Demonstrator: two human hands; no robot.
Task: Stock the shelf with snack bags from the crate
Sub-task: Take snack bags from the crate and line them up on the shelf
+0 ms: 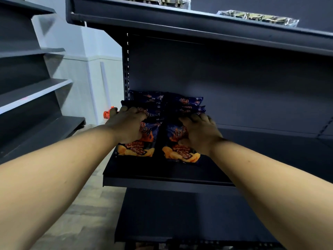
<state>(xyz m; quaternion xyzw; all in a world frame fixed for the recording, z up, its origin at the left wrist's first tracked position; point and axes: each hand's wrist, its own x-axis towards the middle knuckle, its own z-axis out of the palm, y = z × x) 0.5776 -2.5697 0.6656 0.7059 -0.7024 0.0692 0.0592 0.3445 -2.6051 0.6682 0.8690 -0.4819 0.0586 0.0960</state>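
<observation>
fingers point(193, 119) half-hidden over snack bags point(142, 150)

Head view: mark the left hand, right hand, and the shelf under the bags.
left hand point(126, 124), head view, back of hand
right hand point(199, 131), head view, back of hand
shelf point(162, 182), head view, front edge

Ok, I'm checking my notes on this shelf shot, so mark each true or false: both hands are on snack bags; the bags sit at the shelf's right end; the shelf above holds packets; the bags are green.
1. Both hands are on snack bags. True: the left hand and right hand rest on the snack bags.
2. Bags at the shelf's right end. False: left end.
3. The shelf above holds packets. True.
4. The bags are green. False: dark blue with orange.
</observation>
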